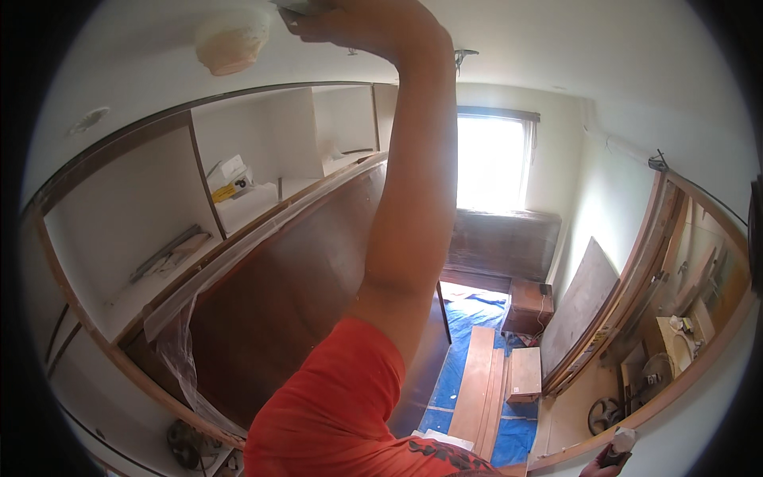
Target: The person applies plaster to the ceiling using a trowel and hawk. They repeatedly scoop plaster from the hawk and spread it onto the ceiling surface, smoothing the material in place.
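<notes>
My left hand (pixel 342 24) is raised to the white ceiling (pixel 532 40) at the top of the head view, closed on a grey flat tool (pixel 304 6), partly cut off by the frame. A rough pale patch (pixel 230 44) is on the ceiling left of it. My red-sleeved arm crosses the middle of the view. At the lower right edge, my right hand (pixel 602 465) grips a small tool (pixel 620 445) with a whitish end and a dark part; its exact kind is unclear.
Open white cupboards (pixel 127 230) line the left, with a large plastic-edged brown panel (pixel 270 302) before them. Boards (pixel 473 374) lie on blue sheeting (pixel 461 310) near a small brown cabinet (pixel 526 302). A window (pixel 489 159) is at the back, a wood-framed opening (pixel 699 238) right.
</notes>
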`<move>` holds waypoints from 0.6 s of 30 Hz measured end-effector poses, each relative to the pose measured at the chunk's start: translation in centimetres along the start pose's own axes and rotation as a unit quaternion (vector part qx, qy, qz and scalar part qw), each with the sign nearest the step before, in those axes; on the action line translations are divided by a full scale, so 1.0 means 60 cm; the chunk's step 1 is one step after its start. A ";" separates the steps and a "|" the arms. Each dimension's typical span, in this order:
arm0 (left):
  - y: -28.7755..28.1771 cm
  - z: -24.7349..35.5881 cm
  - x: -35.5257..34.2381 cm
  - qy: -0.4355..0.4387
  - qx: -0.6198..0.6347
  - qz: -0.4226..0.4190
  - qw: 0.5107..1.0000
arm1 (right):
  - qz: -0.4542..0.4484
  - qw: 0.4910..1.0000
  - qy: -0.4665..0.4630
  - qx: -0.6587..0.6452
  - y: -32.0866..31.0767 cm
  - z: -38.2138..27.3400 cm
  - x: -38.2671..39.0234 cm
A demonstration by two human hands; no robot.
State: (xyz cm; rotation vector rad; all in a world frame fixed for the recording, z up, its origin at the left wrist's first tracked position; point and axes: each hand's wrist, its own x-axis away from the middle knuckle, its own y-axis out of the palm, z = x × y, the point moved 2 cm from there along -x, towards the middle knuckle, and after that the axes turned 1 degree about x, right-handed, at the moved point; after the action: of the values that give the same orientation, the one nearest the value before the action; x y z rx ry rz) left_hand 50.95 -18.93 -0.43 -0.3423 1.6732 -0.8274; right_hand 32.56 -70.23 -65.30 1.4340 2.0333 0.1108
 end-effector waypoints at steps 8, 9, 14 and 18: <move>0.006 0.089 0.006 0.155 -0.856 -0.461 -0.178 | 0.005 0.997 -0.065 0.040 -0.037 0.061 0.004; -0.005 0.090 0.012 0.161 -0.801 -0.528 -0.233 | 0.004 0.998 -0.056 0.037 -0.036 0.054 0.005; -0.015 0.066 -0.036 0.218 -0.909 -0.291 -0.203 | 0.050 0.996 0.034 -0.061 -0.036 -0.018 0.013; -0.006 0.068 -0.039 0.234 -0.925 -0.295 -0.043 | 0.002 0.998 0.055 -0.010 -0.034 -0.068 0.023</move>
State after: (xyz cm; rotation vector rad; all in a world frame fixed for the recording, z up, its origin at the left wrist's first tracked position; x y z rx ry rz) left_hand 55.36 -19.11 1.26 1.6475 -0.9720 -1.1753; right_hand 28.42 -68.69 -63.49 1.4497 2.1114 0.2153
